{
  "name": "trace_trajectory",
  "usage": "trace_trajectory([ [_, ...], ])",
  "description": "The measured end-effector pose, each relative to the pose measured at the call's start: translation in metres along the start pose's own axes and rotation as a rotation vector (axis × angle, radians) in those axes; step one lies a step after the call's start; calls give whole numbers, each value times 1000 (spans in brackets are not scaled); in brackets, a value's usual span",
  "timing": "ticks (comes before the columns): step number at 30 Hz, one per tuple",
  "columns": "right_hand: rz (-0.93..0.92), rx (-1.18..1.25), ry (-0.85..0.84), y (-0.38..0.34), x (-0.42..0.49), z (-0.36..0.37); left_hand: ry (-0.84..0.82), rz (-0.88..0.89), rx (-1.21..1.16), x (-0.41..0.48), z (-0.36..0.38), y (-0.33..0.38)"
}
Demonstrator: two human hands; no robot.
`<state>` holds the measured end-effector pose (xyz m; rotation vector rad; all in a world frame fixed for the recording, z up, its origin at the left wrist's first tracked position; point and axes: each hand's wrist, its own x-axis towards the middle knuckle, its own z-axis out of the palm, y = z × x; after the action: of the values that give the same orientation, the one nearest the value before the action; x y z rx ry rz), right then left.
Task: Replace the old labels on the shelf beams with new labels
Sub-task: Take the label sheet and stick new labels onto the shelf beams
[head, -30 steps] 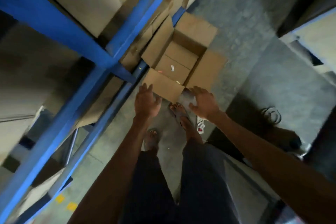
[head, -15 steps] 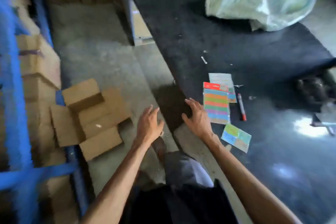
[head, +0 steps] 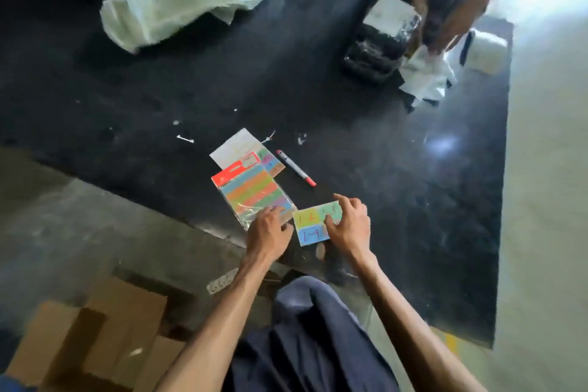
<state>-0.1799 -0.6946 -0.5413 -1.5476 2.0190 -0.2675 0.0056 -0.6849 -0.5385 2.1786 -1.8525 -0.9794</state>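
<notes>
One label sheet (head: pixel 309 227) is pinched by the right hand (head: pixel 350 226) over a black mat (head: pixel 222 83); the left hand's (head: pixel 270 234) hold is blurred.

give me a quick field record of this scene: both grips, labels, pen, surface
right grip: pinches numbered label sheet
left grip: touches label pack at its near corner, hold unclear
marker: lying beyond the pack, untouched
surface: black mat
nearby: cardboard box
</notes>
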Motion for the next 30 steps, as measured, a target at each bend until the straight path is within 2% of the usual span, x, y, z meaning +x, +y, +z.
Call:
trace_trajectory([
  [4, 96, -19, -24, 30, 11, 9, -83, 101, 157, 20, 26, 18],
  [10, 32, -120, -52, 47, 21, 24, -80, 183, 356, 34, 46, 30],
  [19, -23, -102, -48, 56, 37, 23, -73, 212, 382, 54, 55, 31],
  [22, -26, -97, -82, 52, 44, 22, -93, 248, 324, 59, 55, 31],
  [24, -70, -135, -85, 49, 47, 19, -148, 255, 205, 62, 54, 31],
  [27, -107, -157, -107, 45, 53, 9, -246, 159, -80, 65, 42, 25],
  [30, -161, -67, -174, 38, 60, -6, -250, 18, -376, 62, 19, 14],
])
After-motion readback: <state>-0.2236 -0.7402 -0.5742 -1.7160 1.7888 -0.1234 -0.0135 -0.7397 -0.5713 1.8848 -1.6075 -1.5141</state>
